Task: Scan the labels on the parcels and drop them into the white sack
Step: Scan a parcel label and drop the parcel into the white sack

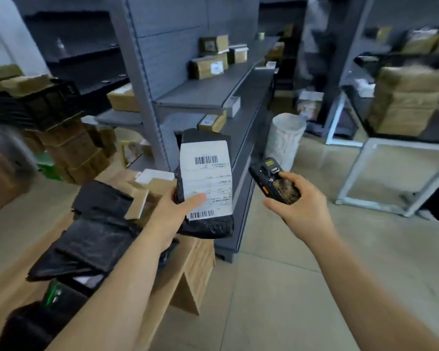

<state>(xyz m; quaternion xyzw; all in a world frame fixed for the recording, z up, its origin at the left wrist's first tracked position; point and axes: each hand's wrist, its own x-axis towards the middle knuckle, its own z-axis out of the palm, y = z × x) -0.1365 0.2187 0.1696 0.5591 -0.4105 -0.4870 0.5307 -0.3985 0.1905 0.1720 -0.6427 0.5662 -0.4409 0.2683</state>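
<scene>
- At the far left, stacked brown cartons [71, 150] are seen smeared by motion blur, and a black crate [33, 107] above them is cut off by the frame edge; no markings can be made out.
- Along the lower left, a heap of black parcels [91, 224] is shown lying in an open cardboard box [193, 269]; its near end is hidden by the left forearm and cropped by the bottom edge.
- One black parcel [208, 228] is held upright by the left hand [173, 209], above the box. The thumb is laid across the white label [207, 178]; the other fingers are hidden behind the parcel, so their curl is only inferred.
- Two barcodes are visible on the label, one near the top and one at the bottom; the printed text is too small to be read.
- Behind the parcel, grey shelving [208, 95] is seen carrying brown boxes with blurred labels.
- To the right of the parcel and clear of it, a black handheld scanner [271, 178] is gripped by the right hand [302, 201], fingers wrapped round its lower body, the thumb resting on its face. The screen is covered by glare and cannot be read.
- Beyond the scanner, the white sack [285, 138] is stood open on the floor beside the shelving end; its contents cannot be seen.
- At the far right, a table [390, 153] with piled brown parcels [406, 102] is blurred and cropped.
</scene>
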